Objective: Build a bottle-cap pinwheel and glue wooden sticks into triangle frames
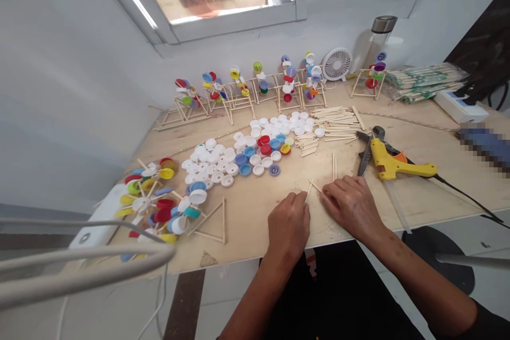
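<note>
My left hand (289, 223) rests on the wooden board (258, 223) near its front edge, fingers pinched on a thin wooden stick (308, 189). My right hand (350, 204) lies just to its right, fingers closed on a second stick (316, 187). The two sticks meet in a V at their far ends between the hands. Two more loose sticks (333, 166) lie a little beyond my right hand.
A yellow glue gun (392, 164) and scissors (368, 149) lie to the right. Bottle caps (247, 151) spread across the middle, a stick pile (337, 123) behind them. Cap-and-stick windmills (263, 85) line the back wall, with a small fan (337, 64). A stick triangle (211, 223) lies left.
</note>
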Demonstrator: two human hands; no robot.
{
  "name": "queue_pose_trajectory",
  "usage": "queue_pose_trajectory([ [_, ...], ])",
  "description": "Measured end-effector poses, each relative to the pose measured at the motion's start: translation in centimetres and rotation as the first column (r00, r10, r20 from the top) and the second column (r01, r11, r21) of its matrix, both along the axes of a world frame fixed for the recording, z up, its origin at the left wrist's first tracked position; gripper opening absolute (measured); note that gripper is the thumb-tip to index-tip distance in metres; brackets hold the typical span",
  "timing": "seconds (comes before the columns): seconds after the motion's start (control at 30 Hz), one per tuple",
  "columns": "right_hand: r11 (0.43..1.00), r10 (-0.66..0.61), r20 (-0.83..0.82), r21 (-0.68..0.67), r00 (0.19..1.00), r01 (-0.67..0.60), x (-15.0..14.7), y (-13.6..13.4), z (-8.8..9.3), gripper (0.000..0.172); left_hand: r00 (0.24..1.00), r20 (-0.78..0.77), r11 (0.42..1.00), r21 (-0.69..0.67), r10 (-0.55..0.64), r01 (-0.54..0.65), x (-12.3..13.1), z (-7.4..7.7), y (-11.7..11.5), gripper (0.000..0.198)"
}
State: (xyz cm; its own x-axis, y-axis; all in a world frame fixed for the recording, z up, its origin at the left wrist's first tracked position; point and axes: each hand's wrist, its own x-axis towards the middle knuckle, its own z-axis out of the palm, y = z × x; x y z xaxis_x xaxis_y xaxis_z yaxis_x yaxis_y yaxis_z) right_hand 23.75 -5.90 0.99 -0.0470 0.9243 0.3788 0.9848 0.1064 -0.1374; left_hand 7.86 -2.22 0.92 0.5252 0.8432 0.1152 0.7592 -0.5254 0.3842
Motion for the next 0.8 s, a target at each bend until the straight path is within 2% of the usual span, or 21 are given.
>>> queue_pose_trajectory([
  [0.17,0.989,-0.029,-0.068,0.144,0.997,0.038,2.6,-1.4,1.4,0.015,0.998,0.061,0.999,0.048,-0.016,0.013,-0.4,-0.4,-0.2,0.022],
  [0.23,0.966,-0.1,-0.053,0.232,0.994,0.11,4.9,-2.3,2.2,0.013,0.996,0.089,0.996,0.089,-0.032,0.024,-0.6,-0.7,-0.3,0.022],
  [0.33,0.925,-0.261,0.011,0.29,0.965,0.247,8.8,-3.6,2.9,0.015,0.991,0.126,0.983,0.183,-0.047,0.023,-0.8,-1.2,-0.3,0.025],
  [0.43,0.925,-0.315,0.138,0.266,0.939,0.271,12.3,-4.6,2.7,0.023,0.987,0.15,0.965,0.263,-0.059,0.018,-0.9,-1.7,-0.3,0.025],
  [0.53,0.964,-0.246,0.255,0.168,0.935,0.208,14.4,-4.8,1.9,0.032,0.985,0.143,0.947,0.317,-0.095,0.046,-0.8,-1.9,-0.1,0.026],
  [0.63,0.98,-0.198,0.325,0.063,0.925,0.188,15.2,-4.3,1.1,0.038,0.988,0.103,0.936,0.345,-0.112,0.07,-0.6,-1.8,0.0,0.027],
  [0.8,0.984,-0.161,0.398,-0.009,0.903,0.179,15.4,-3.0,0.7,0.04,0.992,-0.024,0.931,0.342,-0.125,0.125,-0.2,-1.4,0.3,0.036],
])
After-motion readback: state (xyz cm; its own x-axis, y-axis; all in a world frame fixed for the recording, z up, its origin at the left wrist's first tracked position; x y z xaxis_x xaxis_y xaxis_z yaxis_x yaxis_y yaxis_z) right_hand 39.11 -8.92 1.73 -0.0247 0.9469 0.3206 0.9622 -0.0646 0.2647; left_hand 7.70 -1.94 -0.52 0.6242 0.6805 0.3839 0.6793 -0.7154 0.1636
